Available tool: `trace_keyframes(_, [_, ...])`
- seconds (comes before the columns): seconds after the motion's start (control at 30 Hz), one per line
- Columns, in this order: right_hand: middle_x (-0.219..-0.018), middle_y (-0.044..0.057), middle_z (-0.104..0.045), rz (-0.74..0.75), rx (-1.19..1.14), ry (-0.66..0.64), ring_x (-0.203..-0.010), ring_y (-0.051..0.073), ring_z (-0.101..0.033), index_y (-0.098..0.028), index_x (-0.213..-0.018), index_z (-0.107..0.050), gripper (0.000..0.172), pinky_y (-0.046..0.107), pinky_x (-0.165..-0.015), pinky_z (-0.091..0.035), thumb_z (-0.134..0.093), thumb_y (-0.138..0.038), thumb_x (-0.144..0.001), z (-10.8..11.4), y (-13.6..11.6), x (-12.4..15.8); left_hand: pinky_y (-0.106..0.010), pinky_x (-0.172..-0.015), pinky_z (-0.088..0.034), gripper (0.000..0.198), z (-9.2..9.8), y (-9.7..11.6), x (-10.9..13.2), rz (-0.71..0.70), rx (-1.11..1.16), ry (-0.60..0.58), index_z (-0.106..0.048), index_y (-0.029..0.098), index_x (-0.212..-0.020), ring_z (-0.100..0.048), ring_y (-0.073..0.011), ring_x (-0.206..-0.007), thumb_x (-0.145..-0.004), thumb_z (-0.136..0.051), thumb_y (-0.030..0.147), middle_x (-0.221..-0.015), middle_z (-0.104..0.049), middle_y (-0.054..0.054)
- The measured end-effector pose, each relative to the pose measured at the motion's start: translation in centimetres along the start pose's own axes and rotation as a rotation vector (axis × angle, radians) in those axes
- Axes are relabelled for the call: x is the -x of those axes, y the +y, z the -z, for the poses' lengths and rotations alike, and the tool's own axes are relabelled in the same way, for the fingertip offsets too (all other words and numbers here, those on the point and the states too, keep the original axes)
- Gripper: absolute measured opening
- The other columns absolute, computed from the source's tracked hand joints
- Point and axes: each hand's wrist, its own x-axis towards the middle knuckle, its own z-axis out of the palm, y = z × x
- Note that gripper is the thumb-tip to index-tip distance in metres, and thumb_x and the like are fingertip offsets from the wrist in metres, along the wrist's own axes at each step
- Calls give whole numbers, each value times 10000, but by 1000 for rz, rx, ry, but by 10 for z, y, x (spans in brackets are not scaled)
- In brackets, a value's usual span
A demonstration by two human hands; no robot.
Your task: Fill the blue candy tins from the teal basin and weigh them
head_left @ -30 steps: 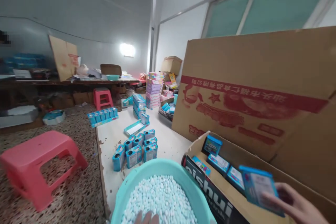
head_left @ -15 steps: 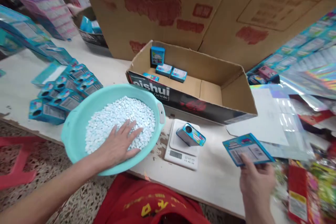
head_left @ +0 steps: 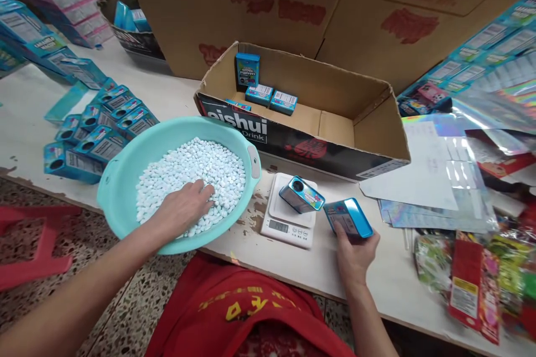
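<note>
My left hand (head_left: 189,205) is in a turquoise basin (head_left: 109,195), its bent fingers closed into a heap of small white candies (head_left: 221,164). Whatever lies under the fingertips is hidden. My right hand (head_left: 355,251) grips a blue candy tin (head_left: 347,217), tilted, just right of a white digital scale (head_left: 288,231). On the scale's plate lies another blue candy tin (head_left: 301,194), with a round dark opening at its end. The right-hand tin is close to the one on the scale; I cannot tell whether they touch.
Behind the scale stands an open cardboard box (head_left: 335,150) holding several blue tins. More tins with round openings (head_left: 104,145) are grouped left of the basin. Clear plastic sheets (head_left: 435,212) and colourful candy packets (head_left: 464,284) lie at right. A red stool (head_left: 39,245) stands lower left.
My right hand has brought its tin leftward, close to the scale, and turned it. My left hand's spread fingers have curled into the candies. The view has shifted slightly.
</note>
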Motion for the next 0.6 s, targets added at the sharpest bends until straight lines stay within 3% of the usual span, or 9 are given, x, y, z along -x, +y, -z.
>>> trace_keyframes(0.23, [-930,49,-623,-2,-59,-79,-844,204,-623,-188,-1009,-457,637,389,-822,-508,-792,-516,-578,6,12,3,-300,-628,-411,260,-2,-6,3,26,93,61,-567,182,-1057,-590,-263,-859,-967,-363,315,-983,-584,-122])
trace_keyframes(0.37, [-907,47,-626,20,-9,-77,-833,207,-620,-179,-989,-478,605,406,-839,-497,-781,-523,-594,8,13,3,-290,-593,-389,288,-1,-7,4,114,146,31,-565,194,-1108,-599,-242,-741,-959,-384,362,-1008,-595,-117])
trace_keyframes(0.6, [-876,50,-629,-15,32,-66,-798,216,-620,-171,-963,-509,592,405,-814,-501,-772,-546,-588,-1,4,3,-278,-605,-365,289,1,-6,4,137,201,-7,-525,177,-1164,-607,-243,-741,-966,-383,332,-1065,-622,-119])
